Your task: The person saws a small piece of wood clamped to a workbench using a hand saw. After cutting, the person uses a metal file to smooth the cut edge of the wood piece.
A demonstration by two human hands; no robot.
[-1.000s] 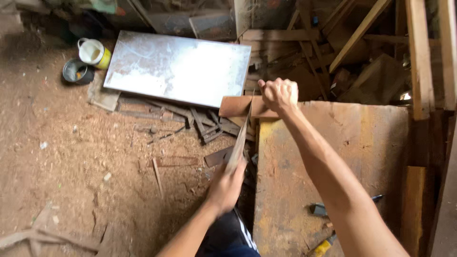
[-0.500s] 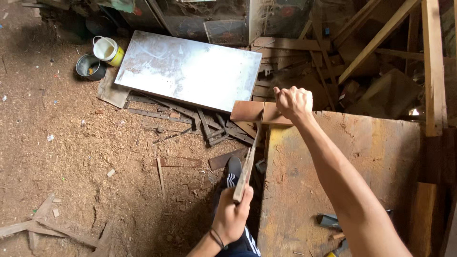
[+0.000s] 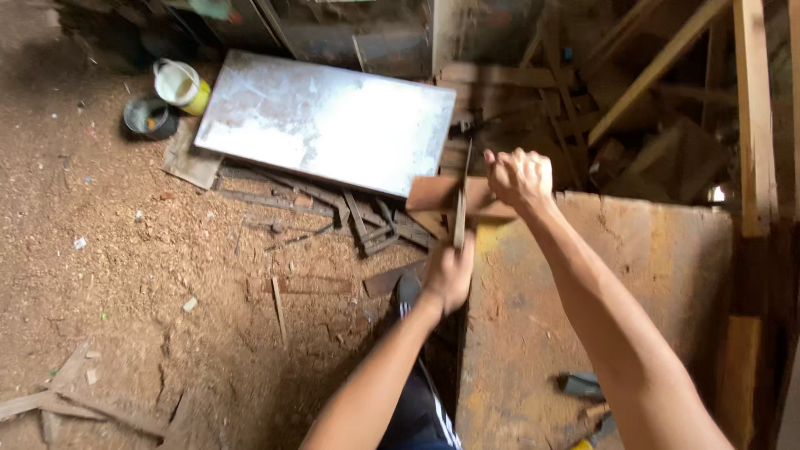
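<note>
Wooden board (image 3: 442, 193) held flat at the far left corner of the counter (image 3: 600, 333), right hand (image 3: 520, 177) closed on the board, left hand (image 3: 448, 273) gripping a handsaw (image 3: 461, 196) set across it, metal sheet (image 3: 325, 121) lying beyond the counter on the sawdust floor (image 3: 125, 275).

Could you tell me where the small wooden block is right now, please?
In the head view, the wooden block sits at the far left corner of the workbench, pinned under the right hand, with the left hand just below it.
</note>
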